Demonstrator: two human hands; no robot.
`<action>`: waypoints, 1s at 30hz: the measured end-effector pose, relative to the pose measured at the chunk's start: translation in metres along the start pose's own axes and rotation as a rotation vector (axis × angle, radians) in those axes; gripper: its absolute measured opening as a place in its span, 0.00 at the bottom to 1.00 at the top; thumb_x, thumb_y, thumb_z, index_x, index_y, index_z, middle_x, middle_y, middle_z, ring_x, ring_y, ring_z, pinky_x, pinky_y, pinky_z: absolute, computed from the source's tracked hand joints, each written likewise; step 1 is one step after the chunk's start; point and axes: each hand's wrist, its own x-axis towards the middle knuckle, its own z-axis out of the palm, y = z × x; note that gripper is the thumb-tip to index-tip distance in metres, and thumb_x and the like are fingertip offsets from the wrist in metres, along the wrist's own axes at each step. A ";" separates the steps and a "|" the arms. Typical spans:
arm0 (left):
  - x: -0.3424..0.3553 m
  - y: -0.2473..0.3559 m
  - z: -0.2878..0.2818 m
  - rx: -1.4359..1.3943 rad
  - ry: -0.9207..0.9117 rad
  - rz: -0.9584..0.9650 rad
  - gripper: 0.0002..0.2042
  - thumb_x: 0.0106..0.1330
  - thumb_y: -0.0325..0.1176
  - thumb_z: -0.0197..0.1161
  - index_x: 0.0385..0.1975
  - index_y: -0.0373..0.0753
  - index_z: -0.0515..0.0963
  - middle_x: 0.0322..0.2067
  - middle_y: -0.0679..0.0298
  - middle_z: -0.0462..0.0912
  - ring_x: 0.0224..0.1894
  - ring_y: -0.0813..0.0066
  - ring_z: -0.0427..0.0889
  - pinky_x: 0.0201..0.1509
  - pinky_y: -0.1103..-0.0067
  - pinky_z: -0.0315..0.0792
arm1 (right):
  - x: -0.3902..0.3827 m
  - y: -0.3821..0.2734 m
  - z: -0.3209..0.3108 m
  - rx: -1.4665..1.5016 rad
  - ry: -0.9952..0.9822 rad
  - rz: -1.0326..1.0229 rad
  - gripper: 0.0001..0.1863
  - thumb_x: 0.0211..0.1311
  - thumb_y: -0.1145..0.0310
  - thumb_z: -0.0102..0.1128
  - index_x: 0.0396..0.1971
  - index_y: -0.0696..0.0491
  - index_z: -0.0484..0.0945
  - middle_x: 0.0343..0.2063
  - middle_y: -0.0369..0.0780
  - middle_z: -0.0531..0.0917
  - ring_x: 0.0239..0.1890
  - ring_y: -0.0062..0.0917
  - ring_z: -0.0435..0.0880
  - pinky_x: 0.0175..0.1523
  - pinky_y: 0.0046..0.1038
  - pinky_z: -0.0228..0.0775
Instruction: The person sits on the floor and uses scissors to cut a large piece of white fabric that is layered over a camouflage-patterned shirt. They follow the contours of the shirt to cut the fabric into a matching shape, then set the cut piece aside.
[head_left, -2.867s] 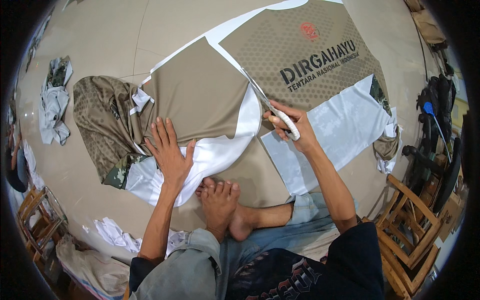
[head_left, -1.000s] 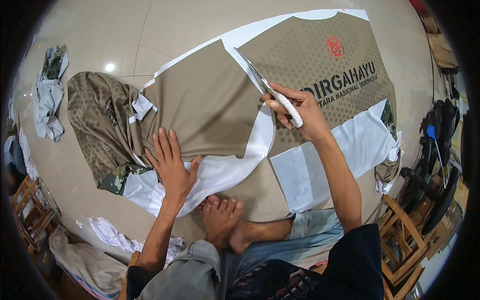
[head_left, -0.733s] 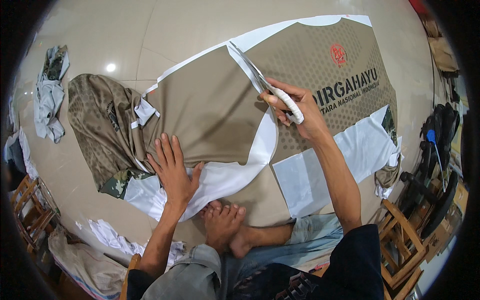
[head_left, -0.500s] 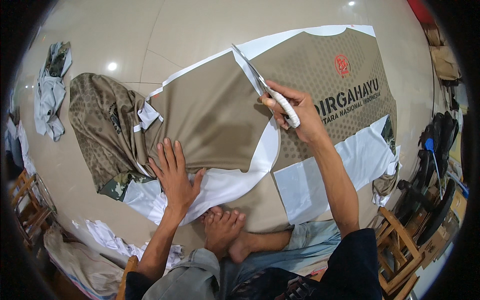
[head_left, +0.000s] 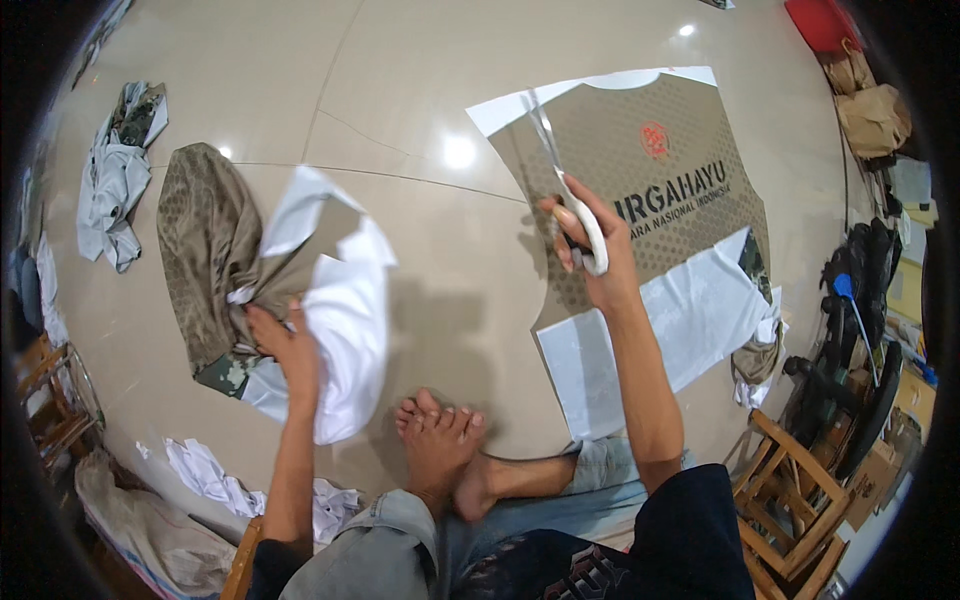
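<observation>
My right hand (head_left: 605, 245) grips a pair of scissors (head_left: 546, 135) with pale wrapped handles. The blades point away from me, above the left part of a flat brown printed fabric panel (head_left: 590, 125), which has dark lettering, a red emblem and white margins. Over on the left, my left hand (head_left: 288, 345) is closed on a bunched brown fabric piece (head_left: 345, 320), whose white underside is folded up beside it. That piece lies against a crumpled brown patterned fabric (head_left: 205, 250) with a camouflage corner. My left fingertips are partly sunk in the folds.
A white fabric strip (head_left: 650, 325) lies along the panel's near edge. Grey-white and camouflage cloth (head_left: 120, 180) rests at far left. White scraps (head_left: 215, 478) and a sack (head_left: 150, 520) are at lower left. My bare foot (head_left: 440, 440) is between the fabrics. A wooden stool (head_left: 795, 480) stands at right.
My left hand has gathered the middle brown piece and pulled it left onto the crumpled fabric, baring tiled floor between. My right hand keeps the scissors near the printed panel.
</observation>
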 end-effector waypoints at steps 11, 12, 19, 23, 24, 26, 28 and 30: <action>-0.083 0.291 0.025 -0.172 -0.339 1.634 0.28 0.75 0.36 0.54 0.76 0.44 0.62 0.79 0.56 0.53 0.80 0.51 0.50 0.81 0.51 0.44 | -0.195 0.085 -0.198 -0.959 1.076 -0.344 0.32 0.64 0.74 0.71 0.67 0.60 0.71 0.56 0.46 0.79 0.55 0.34 0.80 0.60 0.32 0.72; -0.081 0.322 0.053 -0.114 -0.313 1.742 0.28 0.77 0.41 0.52 0.76 0.46 0.61 0.79 0.59 0.53 0.80 0.53 0.49 0.81 0.51 0.43 | -0.200 0.094 -0.209 -0.938 1.097 -0.380 0.32 0.63 0.76 0.70 0.67 0.60 0.71 0.56 0.47 0.78 0.56 0.37 0.79 0.62 0.34 0.71; -0.046 0.339 0.159 0.324 -0.147 1.550 0.34 0.78 0.60 0.42 0.79 0.54 0.55 0.80 0.67 0.50 0.82 0.59 0.46 0.81 0.48 0.38 | -0.144 0.088 -0.244 -1.002 1.060 -0.452 0.33 0.57 0.82 0.61 0.66 0.61 0.69 0.60 0.53 0.76 0.64 0.48 0.73 0.70 0.43 0.62; 0.033 0.284 0.118 0.324 -0.044 1.355 0.32 0.79 0.57 0.44 0.80 0.54 0.55 0.81 0.68 0.50 0.82 0.58 0.46 0.80 0.46 0.36 | -0.053 0.047 -0.208 -1.078 0.795 -0.596 0.36 0.55 0.78 0.63 0.68 0.57 0.69 0.63 0.51 0.75 0.67 0.47 0.72 0.72 0.43 0.60; 0.061 0.260 0.109 0.316 0.005 1.291 0.32 0.79 0.57 0.45 0.79 0.55 0.55 0.80 0.67 0.51 0.82 0.58 0.47 0.80 0.46 0.36 | -0.028 0.039 -0.196 -1.096 0.677 -0.640 0.36 0.55 0.77 0.65 0.68 0.57 0.69 0.64 0.50 0.75 0.67 0.47 0.72 0.72 0.43 0.60; 0.104 0.206 0.082 0.333 0.040 1.165 0.31 0.79 0.55 0.46 0.79 0.53 0.55 0.80 0.65 0.51 0.82 0.56 0.47 0.80 0.47 0.36 | 0.009 0.024 -0.152 -1.062 0.533 -0.713 0.36 0.55 0.77 0.65 0.67 0.56 0.70 0.62 0.49 0.76 0.63 0.46 0.74 0.69 0.44 0.63; 0.134 0.163 0.055 0.358 0.062 1.047 0.31 0.80 0.53 0.46 0.79 0.50 0.55 0.80 0.62 0.51 0.81 0.54 0.46 0.80 0.48 0.36 | 0.032 0.020 -0.097 -1.038 0.439 -0.779 0.35 0.55 0.77 0.65 0.67 0.55 0.71 0.60 0.48 0.77 0.61 0.46 0.75 0.68 0.45 0.64; 0.147 0.122 0.030 0.373 0.061 0.939 0.32 0.80 0.52 0.47 0.79 0.46 0.56 0.80 0.57 0.52 0.81 0.52 0.46 0.80 0.49 0.36 | 0.022 0.023 -0.031 -0.845 0.343 -0.743 0.35 0.54 0.77 0.66 0.66 0.55 0.71 0.57 0.48 0.78 0.58 0.45 0.77 0.64 0.44 0.67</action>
